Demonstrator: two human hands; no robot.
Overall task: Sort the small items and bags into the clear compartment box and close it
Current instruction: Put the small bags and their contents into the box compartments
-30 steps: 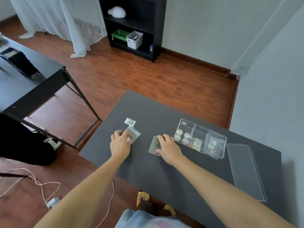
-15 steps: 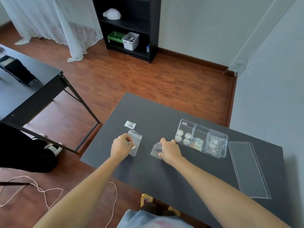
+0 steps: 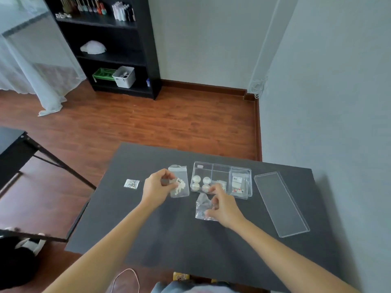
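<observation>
The clear compartment box (image 3: 221,166) stands open on the dark table (image 3: 190,240), with white round items in its left compartment, a small bag in the middle one and a labelled bag on the right. My left hand (image 3: 156,188) holds a clear zip bag of white pieces (image 3: 179,185) upright, lifted just left of the box. My right hand (image 3: 224,206) pinches a crumpled clear bag (image 3: 202,206) in front of the box. A tiny bag of beads (image 3: 131,183) lies on the table to the left. The clear lid (image 3: 279,204) lies flat to the right of the box.
A wall runs close along the table's right side. A black shelf unit (image 3: 118,49) stands across the wooden floor. Another black table (image 3: 12,142) is at the left. A white cable (image 3: 124,278) lies on the floor near the table's front edge.
Both hands have lifted their bags off the table and moved right toward the box. The camera has tilted up, showing more of the shelf and wall.
</observation>
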